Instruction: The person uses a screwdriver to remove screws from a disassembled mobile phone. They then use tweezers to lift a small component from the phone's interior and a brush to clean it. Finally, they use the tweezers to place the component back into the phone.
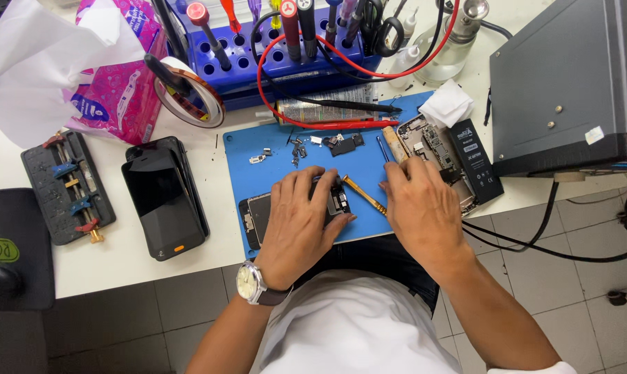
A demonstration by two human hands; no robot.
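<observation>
My left hand (301, 225) lies flat on a dark phone part (257, 216) at the front of the blue work mat (258, 170), pressing it down with fingers spread; a wristwatch (252, 284) is on that wrist. My right hand (421, 208) rests beside it, fingers closed on a screwdriver with an orange-gold handle (363, 195) that points toward the part. An opened phone body with exposed boards (431, 142) and a black battery (474, 159) lie just beyond my right hand. Small screws and brackets (296, 147) are scattered on the mat.
A blue tool rack (286, 48) with screwdrivers and red and black cables stands at the back. Tape roll (192, 93), pink tissue pack (116, 83), black phones (165, 197) and a clamp jig (68, 187) lie left. A dark machine (569, 83) sits right.
</observation>
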